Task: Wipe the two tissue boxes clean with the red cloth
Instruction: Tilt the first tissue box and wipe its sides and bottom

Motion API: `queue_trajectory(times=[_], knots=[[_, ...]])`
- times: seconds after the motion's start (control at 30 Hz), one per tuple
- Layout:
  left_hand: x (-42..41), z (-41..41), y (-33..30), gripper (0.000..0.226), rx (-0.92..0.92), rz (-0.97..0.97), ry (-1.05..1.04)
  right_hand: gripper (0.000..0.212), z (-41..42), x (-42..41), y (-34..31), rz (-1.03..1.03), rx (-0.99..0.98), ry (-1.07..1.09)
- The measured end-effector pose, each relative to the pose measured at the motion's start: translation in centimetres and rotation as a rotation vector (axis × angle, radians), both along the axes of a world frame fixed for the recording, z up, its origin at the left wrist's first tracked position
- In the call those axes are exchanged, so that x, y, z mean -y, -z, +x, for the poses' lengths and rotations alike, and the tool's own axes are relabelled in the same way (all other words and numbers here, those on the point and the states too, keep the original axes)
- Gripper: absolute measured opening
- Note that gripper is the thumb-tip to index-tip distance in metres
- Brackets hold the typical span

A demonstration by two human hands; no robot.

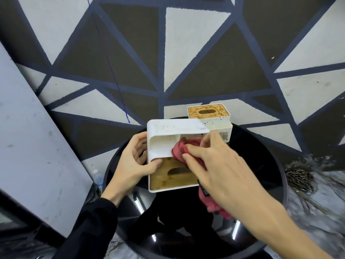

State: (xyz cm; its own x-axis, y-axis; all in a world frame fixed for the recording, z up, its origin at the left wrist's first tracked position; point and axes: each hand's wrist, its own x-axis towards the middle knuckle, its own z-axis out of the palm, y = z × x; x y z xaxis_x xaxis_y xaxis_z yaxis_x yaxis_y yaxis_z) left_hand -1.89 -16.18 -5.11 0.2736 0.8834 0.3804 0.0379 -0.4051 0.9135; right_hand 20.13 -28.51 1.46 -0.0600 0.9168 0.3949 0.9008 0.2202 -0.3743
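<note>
Near tissue box (177, 139): tipped on its side and lifted off the round black desk (268, 161), wooden lid (168, 176) facing the camera, white base turned up and away.
Far tissue box (211, 118): upright at the back edge of the desk, just behind the near one, wooden lid stained and blotchy, dark specks on the white wall.
Left hand (134, 161): curled round the left end of the near box, thumb pressed on the lid corner, fingers behind the shell.
Right hand (214, 161): fingers pinching the red cloth (186, 148) and pressing it into the open side pocket of the near box.
Cloth: soft, limp, bunched at the fingertips, loose tail hanging below the wrist (likely to drag or snag on edges).
Box shell: smooth white plastic, rounded corners, stiff, probably light and a little slippery; best gripped across an end or by the rim, as here.
Lid: flat bamboo-like board with an oval slot, matte grain; probably lifts out, so worth pinning with a thumb while tilted.
Desk: glossy black glass, reflective, hard (boxes may slide on it if wiped one-handed).
Wall behind: painted grey, white and brown triangles.
</note>
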Motion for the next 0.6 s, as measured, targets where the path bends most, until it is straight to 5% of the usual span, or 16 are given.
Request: queue_trajectory(times=[0.6], knots=[[0.4,-0.8,0.4,0.082,-0.034,0.001,-0.006,0.055,4.8,-0.8,1.7,0.092,-0.23,-0.048]])
